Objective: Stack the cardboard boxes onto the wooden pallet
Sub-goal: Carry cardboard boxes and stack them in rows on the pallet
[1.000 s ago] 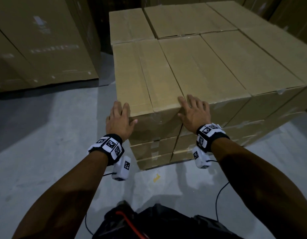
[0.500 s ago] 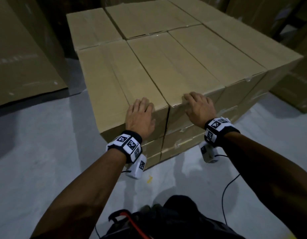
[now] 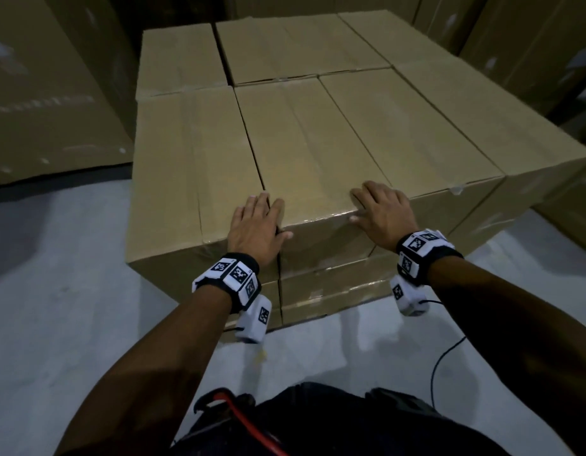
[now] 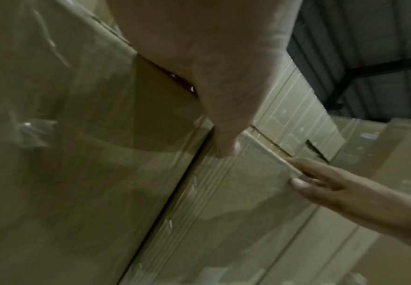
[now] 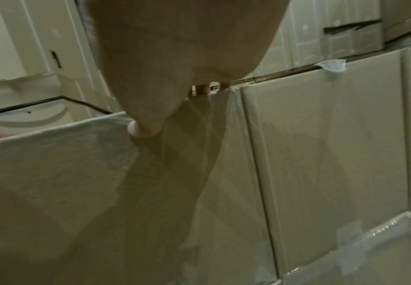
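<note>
A stack of brown cardboard boxes fills the head view, with several boxes side by side in its top layer. My left hand point(image 3: 257, 222) lies flat over the front top edge, across the seam between the left box point(image 3: 186, 159) and the middle box point(image 3: 311, 143). My right hand point(image 3: 380, 209) rests on the same edge near the middle box's right corner, thumb on the taped front face. The left wrist view shows my left thumb point(image 4: 226, 135) against the seam and my right hand point(image 4: 346, 189) further along. The stack hides the pallet.
Large cartons stand close on the left point(image 3: 38, 110) and at the back right point(image 3: 532, 44). Grey concrete floor point(image 3: 54, 291) lies in front and to the left of the stack. A black cable point(image 3: 443, 357) trails on the floor by my right arm.
Both hands have slid to the right along the front top edge: the left from the left box's corner to the seam, the right from that seam onto the middle box.
</note>
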### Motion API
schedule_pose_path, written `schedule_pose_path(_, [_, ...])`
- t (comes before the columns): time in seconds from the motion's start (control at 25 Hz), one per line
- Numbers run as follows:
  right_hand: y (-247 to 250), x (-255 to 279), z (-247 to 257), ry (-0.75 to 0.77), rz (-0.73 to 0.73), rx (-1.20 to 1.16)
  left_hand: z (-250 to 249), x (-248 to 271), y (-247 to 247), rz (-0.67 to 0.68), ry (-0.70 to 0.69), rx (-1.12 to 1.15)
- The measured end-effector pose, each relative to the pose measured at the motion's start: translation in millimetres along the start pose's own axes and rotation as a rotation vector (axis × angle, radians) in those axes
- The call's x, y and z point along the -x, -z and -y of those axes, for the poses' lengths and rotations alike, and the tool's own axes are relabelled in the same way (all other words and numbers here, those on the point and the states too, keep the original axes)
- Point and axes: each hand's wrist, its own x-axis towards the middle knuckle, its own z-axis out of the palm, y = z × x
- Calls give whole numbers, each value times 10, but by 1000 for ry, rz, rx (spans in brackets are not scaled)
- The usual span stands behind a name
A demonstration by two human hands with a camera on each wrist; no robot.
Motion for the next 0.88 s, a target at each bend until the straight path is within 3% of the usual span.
schedule_pose_path(0.28, [-45, -46, -407, 47, 34, 2, -17, -17, -46, 44, 41, -62])
schedule_pose_path(0.88, [-139, -71, -414, 58, -50, -3, -45, 31, -123, -66, 67, -40])
